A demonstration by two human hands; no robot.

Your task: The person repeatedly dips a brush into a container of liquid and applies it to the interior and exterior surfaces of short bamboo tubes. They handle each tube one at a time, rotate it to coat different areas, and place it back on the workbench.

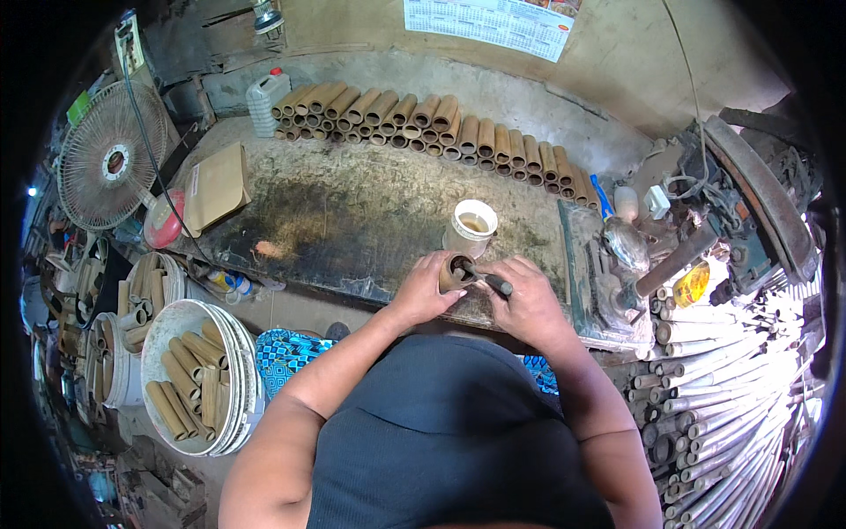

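Observation:
At the near edge of the workbench (370, 198), my left hand (419, 291) is wrapped round a short bamboo tube (448, 279), its open end tilted up toward me. My right hand (530, 304) grips a small dark-handled tool (499, 285) whose tip reaches into the mouth of the tube; the tip's exact shape is hard to make out. Just beyond both hands stands a white plastic tub (463, 239) with brownish contents. Along the back of the bench, many cut bamboo tubes (381, 108) lie stacked in rows, ends facing me.
White buckets (256, 388) of cut tubes stand on the floor at left, near a fan (113, 163). A cardboard piece (216, 189) and a jug (266, 101) sit on the bench. At right are a vise-like metal tool (617, 304), clutter and long bamboo poles (731, 406).

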